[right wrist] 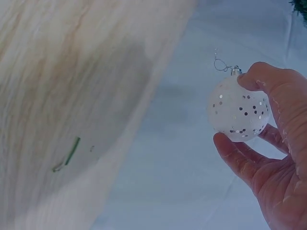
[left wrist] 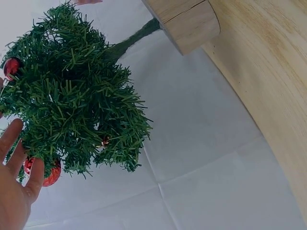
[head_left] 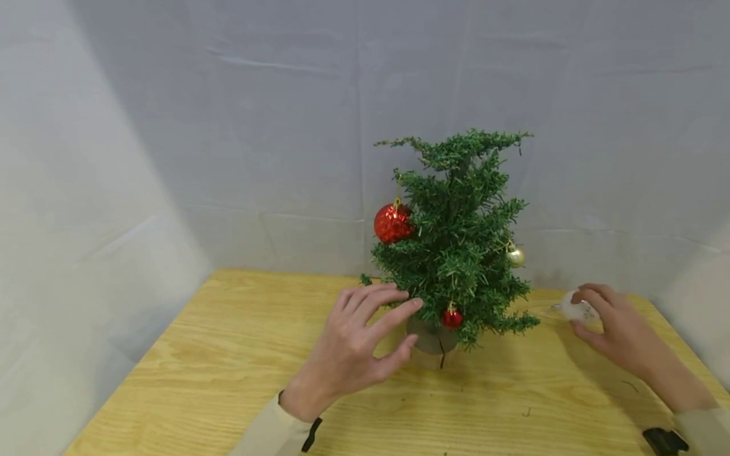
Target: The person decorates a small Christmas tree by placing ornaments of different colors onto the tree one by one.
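Observation:
A small artificial Christmas tree (head_left: 456, 234) stands upright on the table in the head view. A large red bauble (head_left: 393, 223) hangs on its left, a small red bauble (head_left: 452, 317) low at the front, and a small gold bauble (head_left: 516, 256) on the right. My left hand (head_left: 359, 339) hovers by the lower left branches, fingers spread, holding nothing. At the table's right side my right hand (head_left: 618, 329) grips a white bauble (right wrist: 240, 109) with silver dots, thumb on one side and fingers on the other. A thin loop (right wrist: 220, 63) sticks out from its silver cap.
The wooden table (head_left: 228, 354) has a pale cloth backdrop (head_left: 274, 139) behind it. The tree's round wooden base (left wrist: 192, 26) shows in the left wrist view. A bit of green needle (right wrist: 73, 150) and other small scraps lie on the tabletop.

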{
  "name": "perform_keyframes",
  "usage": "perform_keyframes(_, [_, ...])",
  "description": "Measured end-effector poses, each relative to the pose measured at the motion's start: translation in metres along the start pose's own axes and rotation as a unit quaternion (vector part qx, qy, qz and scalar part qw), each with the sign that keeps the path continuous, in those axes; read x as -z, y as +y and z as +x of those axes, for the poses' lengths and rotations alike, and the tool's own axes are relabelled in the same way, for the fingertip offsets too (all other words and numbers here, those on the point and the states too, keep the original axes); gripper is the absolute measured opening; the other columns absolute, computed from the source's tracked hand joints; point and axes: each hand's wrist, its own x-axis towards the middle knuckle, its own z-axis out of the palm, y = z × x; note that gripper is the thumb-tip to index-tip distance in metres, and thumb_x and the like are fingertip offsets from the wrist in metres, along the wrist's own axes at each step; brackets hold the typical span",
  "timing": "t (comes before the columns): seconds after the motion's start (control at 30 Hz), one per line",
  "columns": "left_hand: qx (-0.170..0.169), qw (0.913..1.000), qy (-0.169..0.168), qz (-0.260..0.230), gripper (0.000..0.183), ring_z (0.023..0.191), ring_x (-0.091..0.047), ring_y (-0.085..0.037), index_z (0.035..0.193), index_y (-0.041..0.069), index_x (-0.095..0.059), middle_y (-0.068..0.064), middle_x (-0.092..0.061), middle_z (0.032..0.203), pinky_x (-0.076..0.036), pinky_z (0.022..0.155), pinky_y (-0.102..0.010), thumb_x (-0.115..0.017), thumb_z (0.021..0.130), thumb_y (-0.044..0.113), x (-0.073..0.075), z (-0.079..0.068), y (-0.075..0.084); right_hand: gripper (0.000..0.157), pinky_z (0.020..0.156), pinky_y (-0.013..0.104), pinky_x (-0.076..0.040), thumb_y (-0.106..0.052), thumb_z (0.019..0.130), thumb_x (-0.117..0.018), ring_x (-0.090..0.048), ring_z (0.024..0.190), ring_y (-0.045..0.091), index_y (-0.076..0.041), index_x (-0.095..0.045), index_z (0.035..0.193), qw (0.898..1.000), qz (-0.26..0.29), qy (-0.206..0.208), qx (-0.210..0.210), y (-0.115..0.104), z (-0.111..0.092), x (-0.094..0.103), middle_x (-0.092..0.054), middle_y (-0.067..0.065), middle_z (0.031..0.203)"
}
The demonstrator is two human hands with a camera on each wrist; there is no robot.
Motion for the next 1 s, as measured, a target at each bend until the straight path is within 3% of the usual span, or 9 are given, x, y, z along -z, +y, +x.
perform_keyframes(0.17, [0.001,1.0000,0.000,-0.002,0.038,0.116,-0.065,-0.025,0.133,0.017,-0.067,-0.006,-0.070,0.121,-0.052,0.094,-0.043,-0.062,0.099,0.035,0.001,0.000,0.000,0.049,0.080,0.032,-0.040,-0.052,0.102,-0.049,-0.060,0.096,0.040,-0.005,-0.063,0.103,1.000,0.015,0.019,0.003,-0.007,0.003,0.007,-0.063,0.022,0.114])
perform_keyframes(0.4, [0.002,1.0000,0.001,-0.003,0.038,0.116,-0.065,-0.025,0.132,0.016,-0.067,-0.006,-0.070,0.120,-0.052,0.094,-0.043,-0.061,0.100,0.035,0.001,0.000,0.000,0.066,0.076,0.032,-0.039,-0.063,0.100,-0.035,-0.060,0.095,0.041,-0.004,-0.064,0.101,0.999,-0.004,0.044,-0.006,-0.018,0.008,0.020,-0.063,0.025,0.115])
perform_keyframes(0.67, [0.002,1.0000,-0.001,-0.002,0.037,0.116,-0.065,-0.025,0.132,0.017,-0.067,-0.005,-0.070,0.120,-0.052,0.093,-0.043,-0.059,0.101,0.035,0.001,-0.001,0.000,0.074,0.063,0.022,-0.042,-0.069,0.099,-0.036,-0.061,0.090,0.038,0.000,-0.065,0.101,0.995,-0.047,0.083,-0.012,-0.035,0.018,0.043,-0.063,0.028,0.118])
perform_keyframes(0.83, [0.002,1.0000,-0.004,-0.003,0.037,0.116,-0.065,-0.025,0.132,0.017,-0.067,-0.005,-0.071,0.120,-0.052,0.094,-0.043,-0.061,0.100,0.034,0.001,-0.002,0.000,0.074,0.067,0.022,-0.041,-0.067,0.101,-0.035,-0.060,0.095,0.039,0.001,-0.065,0.101,0.993,-0.061,0.098,-0.015,-0.048,0.023,0.056,-0.063,0.029,0.119])
perform_keyframes(1.0, [0.001,0.9999,-0.013,-0.005,0.039,0.117,-0.065,-0.025,0.133,0.016,-0.066,-0.005,-0.070,0.121,-0.052,0.096,-0.042,-0.065,0.097,0.033,0.001,-0.003,0.001,0.075,0.077,0.012,-0.037,-0.066,0.102,-0.035,-0.058,0.099,0.041,0.002,-0.065,0.100,0.992,-0.058,0.108,-0.024,-0.060,0.027,0.063,-0.062,0.030,0.120])
